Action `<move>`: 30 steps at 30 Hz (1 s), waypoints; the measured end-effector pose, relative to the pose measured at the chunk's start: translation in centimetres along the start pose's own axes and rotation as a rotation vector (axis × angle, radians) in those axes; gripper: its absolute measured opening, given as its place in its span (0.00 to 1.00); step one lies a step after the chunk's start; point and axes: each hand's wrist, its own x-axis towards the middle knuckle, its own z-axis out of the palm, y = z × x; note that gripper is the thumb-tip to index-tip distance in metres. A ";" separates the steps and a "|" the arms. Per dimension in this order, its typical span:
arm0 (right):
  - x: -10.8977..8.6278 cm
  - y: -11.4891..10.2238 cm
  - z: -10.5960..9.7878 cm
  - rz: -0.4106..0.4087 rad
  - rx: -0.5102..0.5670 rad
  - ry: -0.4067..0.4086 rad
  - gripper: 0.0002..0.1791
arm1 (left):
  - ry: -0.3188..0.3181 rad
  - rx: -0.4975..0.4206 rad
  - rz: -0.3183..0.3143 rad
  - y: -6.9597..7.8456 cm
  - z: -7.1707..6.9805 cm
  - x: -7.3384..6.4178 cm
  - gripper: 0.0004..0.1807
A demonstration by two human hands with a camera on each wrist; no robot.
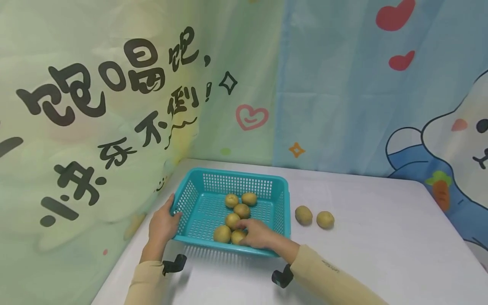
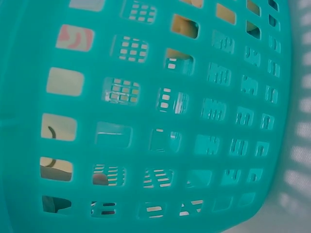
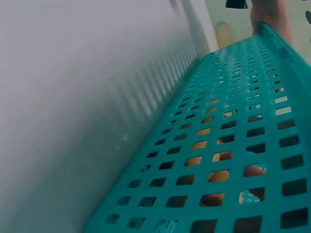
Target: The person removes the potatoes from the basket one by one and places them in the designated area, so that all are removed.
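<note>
While printed cloth (image 1: 76,140) hangs along the left side and behind, the left hand (image 1: 162,224) holds the left end of the teal basket (image 1: 244,171), its fingers laid over the rim and its thumb bent over toward the inside; this grip probably serves to keep the basket from sliding on the white surface (image 1: 381,254). The left wrist view shows only the basket's perforated plastic, so the fingers cannot be checked there. Inside the basket, the left part of the floor is bare, and six potatoes (image 1: 242,210) lie in a loose, bent line from the near wall toward the far one, perhaps gathered there because that part is easiest for the right arm to reach. At the near end of the line, the right hand (image 1: 263,235) comes over the near right corner, its fingers curled down around the near potato (image 1: 237,238) and its thumb on the near side, seemingly pinching it; in the right wrist view the wall hides most of that contact. To the right, just outside the basket, two loose potatoes (image 1: 303,215) rest on the surface beside each other without touching, a placing that seems to suit the right hand's short reach.
</note>
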 end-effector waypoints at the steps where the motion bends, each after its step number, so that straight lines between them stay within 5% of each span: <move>1: 0.1 0.0 0.0 -0.001 -0.007 -0.005 0.25 | -0.002 0.002 -0.001 0.0 0.0 0.0 0.37; 14: 1.0 0.2 0.5 -0.007 -0.109 -0.037 0.25 | -0.012 0.012 -0.014 -0.4 -0.2 -0.2 0.37; 30: 0.5 0.4 0.6 0.043 -0.076 -0.024 0.18 | 0.002 0.007 0.013 0.0 0.0 -0.3 0.37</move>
